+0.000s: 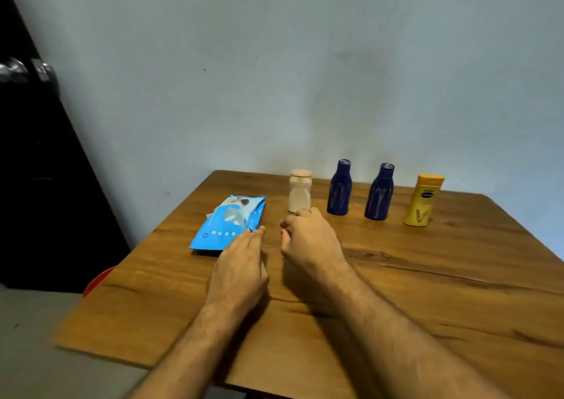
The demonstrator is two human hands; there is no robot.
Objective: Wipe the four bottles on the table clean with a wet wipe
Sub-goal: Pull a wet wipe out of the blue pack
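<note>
A row of bottles stands upright near the far edge of the wooden table (pixel 427 292): a white bottle (pixel 300 191) with a cream cap, two dark blue bottles (pixel 339 188) (pixel 379 193), and a yellow bottle (pixel 423 201) at the right. A blue pack of wet wipes (pixel 227 223) lies flat to their left. My left hand (pixel 241 264) is flat, palm down, fingertips touching the pack's near right corner. My right hand (pixel 308 240) hovers just in front of the white bottle, fingers loosely curled, holding nothing.
A pale wall rises right behind the table. A black door with a metal knob (pixel 45 72) stands at the left. Something red (pixel 97 279) pokes out below the table's left edge. A grey floor lies beyond it.
</note>
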